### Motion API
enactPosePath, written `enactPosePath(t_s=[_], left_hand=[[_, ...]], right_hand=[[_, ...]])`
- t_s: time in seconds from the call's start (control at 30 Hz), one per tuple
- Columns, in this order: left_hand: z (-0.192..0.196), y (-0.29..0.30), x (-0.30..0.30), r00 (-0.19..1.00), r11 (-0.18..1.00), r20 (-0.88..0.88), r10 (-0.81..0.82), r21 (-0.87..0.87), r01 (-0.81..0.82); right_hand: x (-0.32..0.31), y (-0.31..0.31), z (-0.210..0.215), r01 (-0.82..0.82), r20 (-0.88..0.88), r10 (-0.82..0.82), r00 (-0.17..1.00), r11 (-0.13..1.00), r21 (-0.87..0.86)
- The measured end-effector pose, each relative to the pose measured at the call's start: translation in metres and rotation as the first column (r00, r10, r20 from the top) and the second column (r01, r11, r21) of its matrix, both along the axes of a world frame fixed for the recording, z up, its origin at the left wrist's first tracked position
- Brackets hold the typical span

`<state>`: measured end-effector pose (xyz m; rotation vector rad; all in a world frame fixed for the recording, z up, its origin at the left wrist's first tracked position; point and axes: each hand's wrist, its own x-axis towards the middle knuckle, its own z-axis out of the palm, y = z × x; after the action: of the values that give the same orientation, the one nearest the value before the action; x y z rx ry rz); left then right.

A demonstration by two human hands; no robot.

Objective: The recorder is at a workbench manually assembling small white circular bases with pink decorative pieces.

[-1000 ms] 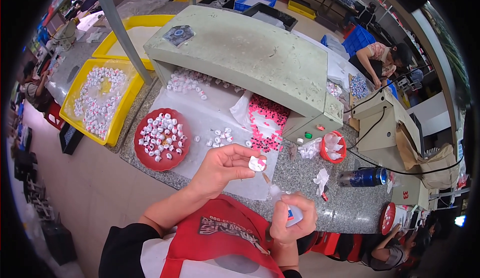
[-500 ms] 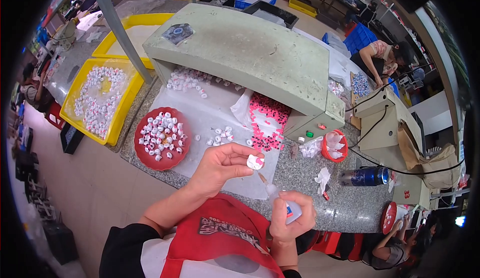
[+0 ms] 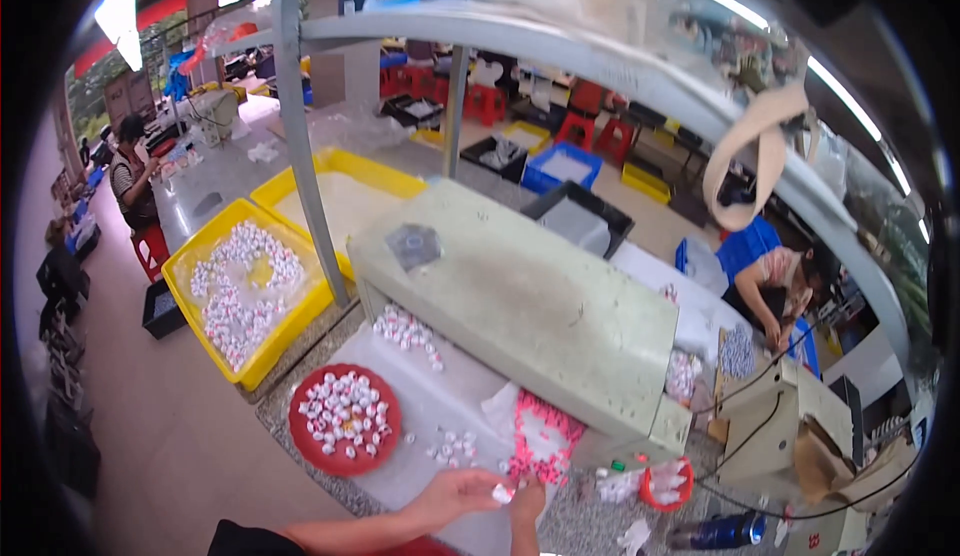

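White piece (image 3: pixel 502 494), small, blurred, pink-marked, is pinched at the fingertips of the left hand (image 3: pixel 458 494), just beside the right hand (image 3: pixel 528 501), whose grip cannot be told.

White piece (image 3: pixel 503 494): small, pale, with a touch of pink (blurred, so its detail is lost).
Its hold: at the fingertips of the left hand (image 3: pixel 462 491), just beside the right hand (image 3: pixel 527 504); its tilt cannot be told.
Pink pieces (image 3: pixel 525 464): many, tiny, bright, lying loose around a bare white patch, their near edge at the right fingertips, contact unclear.
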<state>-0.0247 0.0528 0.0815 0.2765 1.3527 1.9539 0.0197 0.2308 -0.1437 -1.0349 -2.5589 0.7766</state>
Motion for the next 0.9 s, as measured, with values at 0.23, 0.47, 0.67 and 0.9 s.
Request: enactPosePath(t_s=[0.23, 0.47, 0.67, 0.9], left_hand=[[-0.015, -0.010, -0.003, 0.998, 0.998, 0.001, 0.060, 0.010, -0.060], [0.001, -0.021, 0.012, 1.000, 0.998, -0.001, 0.019, 0.062, -0.019], [0.008, -0.032, 0.031, 0.999, 0.996, 0.000, 0.054, 0.068, -0.054], [0.014, -0.033, 0.015, 0.988, 0.985, -0.051, 0.144, 0.103, -0.138]], right_hand=[[0.001, 0.003, 0.008, -0.138, 0.140, 0.118, 0.983, 0.981, 0.136], [0.002, 0.009, 0.019, -0.087, 0.036, 0.082, 0.996, 0.985, 0.152], [0.025, 0.007, 0.016, -0.142, 0.181, 0.124, 0.976, 0.986, 0.091], [0.037, 0.013, 0.107, -0.242, -0.197, -0.467, 0.862, -0.036, -0.970]])
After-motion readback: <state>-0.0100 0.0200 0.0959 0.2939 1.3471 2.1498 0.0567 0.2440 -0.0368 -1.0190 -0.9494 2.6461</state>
